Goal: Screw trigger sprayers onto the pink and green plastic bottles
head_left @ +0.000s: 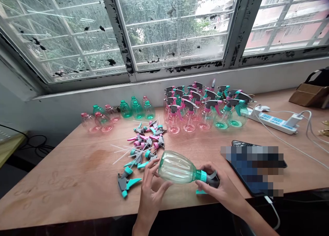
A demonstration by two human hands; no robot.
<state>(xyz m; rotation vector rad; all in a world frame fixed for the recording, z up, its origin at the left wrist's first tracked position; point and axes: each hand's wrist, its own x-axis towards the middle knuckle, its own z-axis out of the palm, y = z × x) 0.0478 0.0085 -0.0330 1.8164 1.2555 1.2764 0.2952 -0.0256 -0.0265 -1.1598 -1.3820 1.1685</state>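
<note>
One pale green bottle [177,166], held sideways above the near edge of the tabletop [77,181]. Left hand [151,193] curled around its base; right hand [226,186] closed about its spray head [212,179].

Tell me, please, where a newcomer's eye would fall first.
Probably the tapering translucent green plastic bottle, held sideways at front centre. Next come the pink and green plastic spray bottles crowded at the back, right of centre, and the loose pink, teal and grey plastic spray heads scattered left of centre.
</note>
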